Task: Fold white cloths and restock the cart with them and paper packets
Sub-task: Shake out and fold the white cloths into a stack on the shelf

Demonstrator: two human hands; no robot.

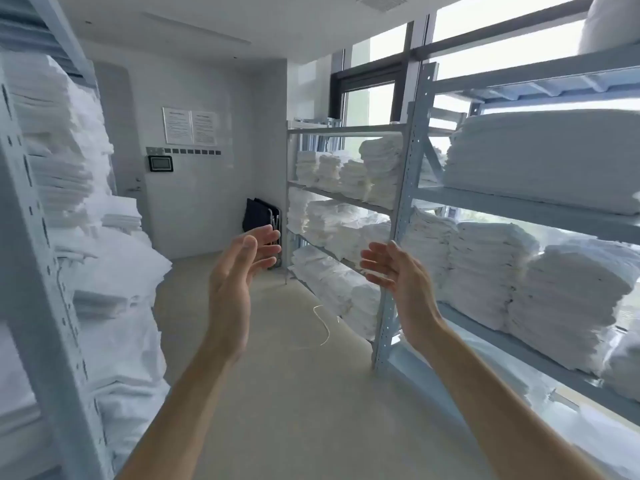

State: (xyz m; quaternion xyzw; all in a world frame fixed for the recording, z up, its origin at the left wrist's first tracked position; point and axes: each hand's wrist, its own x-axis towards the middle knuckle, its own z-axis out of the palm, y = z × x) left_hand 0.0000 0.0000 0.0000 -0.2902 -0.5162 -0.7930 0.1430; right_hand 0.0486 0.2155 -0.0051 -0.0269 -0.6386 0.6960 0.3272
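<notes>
Left hand (239, 268), right hand (398, 275) spread, empty — shelves (519, 206) hold stacked white cloths (568, 306).

Stacked cloths (568, 299) on flanking shelves (519, 209)

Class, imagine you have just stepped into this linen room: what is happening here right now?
A person stands in the aisle of a storeroom with both bare arms raised. The left hand and the right hand are open, palms facing each other, and hold nothing. Folded white cloths are stacked on the grey metal shelving to the right, and more white linen fills the rack on the left. No cart or paper packets are in view.
</notes>
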